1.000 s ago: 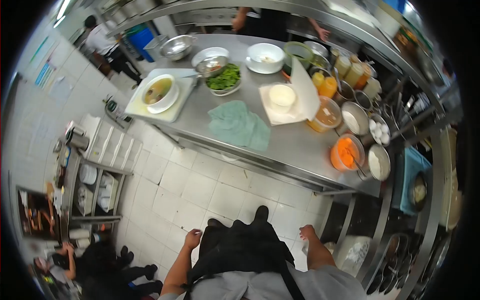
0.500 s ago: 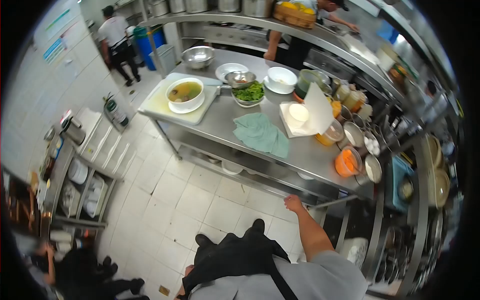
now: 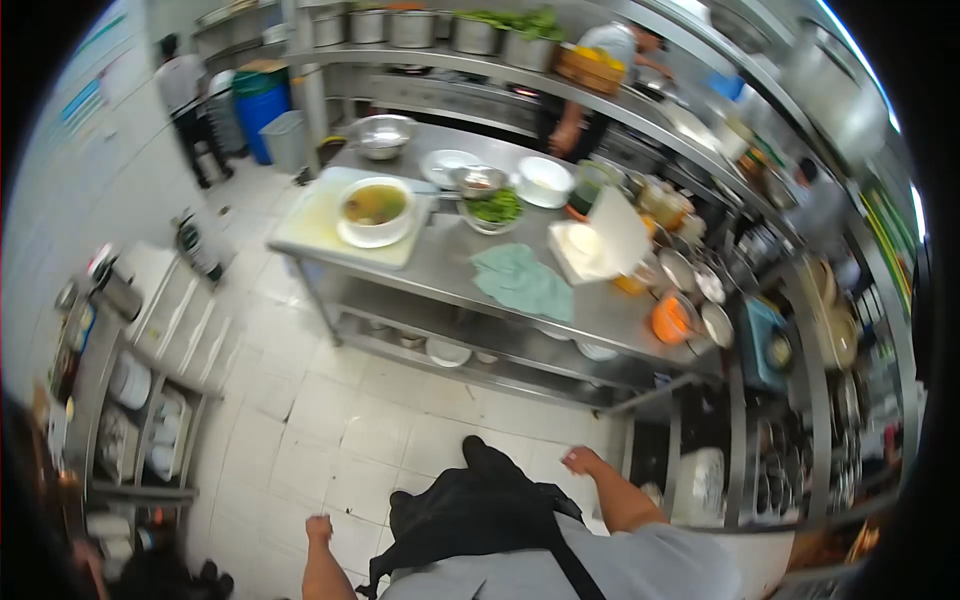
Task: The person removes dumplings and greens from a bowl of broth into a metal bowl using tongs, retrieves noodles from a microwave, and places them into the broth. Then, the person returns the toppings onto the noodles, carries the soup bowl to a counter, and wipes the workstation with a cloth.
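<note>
Left hand and right hand look empty — fingers clenched or loose, I can't tell — and a knocked desk could spill soup.

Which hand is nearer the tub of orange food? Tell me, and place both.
Right. In the picture, the right hand is below the tub of orange food and somewhat left; the left hand is farther away, lower and much further left. Neither touches it.

At my eleven o'clock I see a blue bin and a person in black trousers; at ten, a steel flask. At twelve, steel pots line an upper shelf beside a basket; at two I have a light-blue tub.
</note>
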`<state>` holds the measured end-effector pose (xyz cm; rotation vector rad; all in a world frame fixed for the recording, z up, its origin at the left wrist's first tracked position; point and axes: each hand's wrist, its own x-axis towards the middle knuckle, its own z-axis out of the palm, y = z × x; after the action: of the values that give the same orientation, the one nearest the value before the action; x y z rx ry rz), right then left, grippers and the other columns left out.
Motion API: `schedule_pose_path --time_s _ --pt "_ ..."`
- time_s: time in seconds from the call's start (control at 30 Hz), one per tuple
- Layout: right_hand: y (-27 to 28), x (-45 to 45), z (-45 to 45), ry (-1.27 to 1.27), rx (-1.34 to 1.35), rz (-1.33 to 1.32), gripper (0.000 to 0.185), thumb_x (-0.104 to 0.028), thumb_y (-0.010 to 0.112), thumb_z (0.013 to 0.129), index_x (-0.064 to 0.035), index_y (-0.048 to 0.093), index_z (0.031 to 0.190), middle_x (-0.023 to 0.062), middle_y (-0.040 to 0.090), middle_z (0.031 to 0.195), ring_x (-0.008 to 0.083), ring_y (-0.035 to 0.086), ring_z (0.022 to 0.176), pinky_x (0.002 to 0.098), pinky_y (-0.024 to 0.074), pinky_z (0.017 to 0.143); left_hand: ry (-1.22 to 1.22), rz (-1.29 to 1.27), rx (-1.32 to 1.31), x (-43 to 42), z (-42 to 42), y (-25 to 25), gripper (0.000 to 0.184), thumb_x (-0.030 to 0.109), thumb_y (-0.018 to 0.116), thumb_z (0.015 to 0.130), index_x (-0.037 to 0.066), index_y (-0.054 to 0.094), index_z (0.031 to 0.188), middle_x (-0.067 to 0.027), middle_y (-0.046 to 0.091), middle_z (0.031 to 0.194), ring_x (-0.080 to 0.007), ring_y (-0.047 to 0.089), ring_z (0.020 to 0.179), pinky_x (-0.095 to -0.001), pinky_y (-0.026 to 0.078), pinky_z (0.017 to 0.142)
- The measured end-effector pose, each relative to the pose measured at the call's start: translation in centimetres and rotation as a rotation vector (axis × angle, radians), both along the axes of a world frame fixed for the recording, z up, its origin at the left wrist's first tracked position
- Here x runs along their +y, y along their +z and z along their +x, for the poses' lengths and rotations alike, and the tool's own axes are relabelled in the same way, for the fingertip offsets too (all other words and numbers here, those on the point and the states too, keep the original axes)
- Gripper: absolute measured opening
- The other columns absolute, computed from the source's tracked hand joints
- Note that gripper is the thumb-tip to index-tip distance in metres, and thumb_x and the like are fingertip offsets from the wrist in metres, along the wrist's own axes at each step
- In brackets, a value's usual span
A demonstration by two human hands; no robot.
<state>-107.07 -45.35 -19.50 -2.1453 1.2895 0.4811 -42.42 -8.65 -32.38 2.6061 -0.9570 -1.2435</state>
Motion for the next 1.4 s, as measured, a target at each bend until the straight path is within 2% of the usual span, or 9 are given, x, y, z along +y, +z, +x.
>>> schedule_pose_path --time_s 0.13,0.2,0.4,0.57,0.83,1.0,1.13,1.33,1.4 --pt "-6.3 -3.0 -5.0 0.465 0.401 0.202 0.043 -0.033 0.04 0.094 -0.0108 0.066 0.068 0.0076 0.067 0.064 0.0225 0.065 0.059 0.0383 0.0529 0.063 0.583 -0.293 0.024 -4.3 -2.5 0.0 0.033 0.029 0.06 0.08 -0.002 0.069 0.086 -0.0239 0.068 0.083 -0.0353 0.067 0.082 -0.0435 0.052 0.076" --pt "-11.2 -5.0 -7.2 -0.839 0.176 0.86 0.03 -0.031 0.042 0.093 -0.01 0.062 0.085 0.0112 0.063 0.075 0.0255 0.062 0.06 0.0435 0.0518 0.054 0.482 -0.384 -0.098 -6.9 -5.6 0.7 0.026 0.025 0.064 0.081 -0.001 0.067 0.078 -0.0148 0.066 0.071 -0.0227 0.063 0.061 -0.0371 0.05 0.055" --pt "-8.3 -11.6 3.2 -0.145 0.04 0.547 0.025 -0.026 0.043 0.093 -0.0044 0.054 0.089 0.0091 0.05 0.071 0.0231 0.053 0.056 0.0385 0.0504 0.052 0.328 -0.234 0.075 -13.7 -17.9 6.8 0.035 0.035 0.06 0.082 0.003 0.071 0.092 -0.0197 0.069 0.097 -0.0344 0.065 0.096 -0.0427 0.05 0.086" --pt "-12.9 -20.6 13.1 -0.418 0.044 0.654 0.019 -0.019 0.057 0.086 -0.001 0.062 0.09 0.0144 0.064 0.074 0.0245 0.063 0.057 0.0386 0.0518 0.047 0.213 -0.205 0.105 -14.6 -22.3 10.8 0.038 0.038 0.061 0.083 0.005 0.069 0.102 -0.0176 0.068 0.101 -0.0319 0.064 0.099 -0.041 0.05 0.087" --pt "-9.9 -26.0 32.6 0.04 -0.062 0.373 0.013 -0.012 0.059 0.079 -0.0033 0.062 0.088 0.0119 0.065 0.069 0.0215 0.064 0.056 0.0337 0.0492 0.045 0.945 -0.253 -0.203 -3.9 -23.1 7.8 0.033 0.036 0.059 0.084 0.006 0.071 0.092 -0.0176 0.068 0.102 -0.0325 0.064 0.098 -0.0419 0.05 0.088" --pt "-7.0 -21.3 43.1 0.122 -0.207 0.323 0.02 -0.019 0.061 0.082 -0.0012 0.065 0.089 0.0107 0.066 0.07 0.0207 0.066 0.06 0.0328 0.0511 0.049 0.284 0.221 0.049 5.3 -25.8 0.9 0.044 0.044 0.05 0.087 0.006 0.071 0.09 -0.019 0.069 0.097 -0.0325 0.067 0.086 -0.0447 0.053 0.077" --pt "-6.0 -18.7 47.6 0.123 -0.165 0.467 0.021 -0.019 0.062 0.085 -0.0017 0.061 0.096 0.0115 0.066 0.076 0.0195 0.064 0.06 0.0333 0.0532 0.051 1.121 0.261 0.443 6.6 -23.8 -0.3 0.043 0.046 0.059 0.08 0.006 0.073 0.087 -0.0173 0.07 0.09 -0.0287 0.069 0.08 -0.0399 0.054 0.068" --pt "-7.8 -16.8 51.4 0.066 -0.02 0.387 0.023 -0.023 0.061 0.085 -0.0026 0.061 0.097 0.0093 0.067 0.077 0.0195 0.064 0.06 0.0343 0.0529 0.051 0.165 0.114 -0.059 9.5 -4.0 -1.1 0.038 0.039 0.062 0.078 0.003 0.071 0.086 -0.0212 0.066 0.101 -0.0367 0.065 0.09 -0.0439 0.052 0.081" --pt "-7.7 -16.6 52.4 -0.067 -0.008 0.442 0.023 -0.024 0.06 0.085 -0.0027 0.061 0.095 0.009 0.067 0.077 0.0196 0.064 0.06 0.036 0.0523 0.051 0.566 -0.022 -0.058 9.0 3.2 0.0 0.038 0.038 0.059 0.081 0.003 0.07 0.089 -0.0204 0.066 0.102 -0.0374 0.062 0.099 -0.044 0.049 0.088"
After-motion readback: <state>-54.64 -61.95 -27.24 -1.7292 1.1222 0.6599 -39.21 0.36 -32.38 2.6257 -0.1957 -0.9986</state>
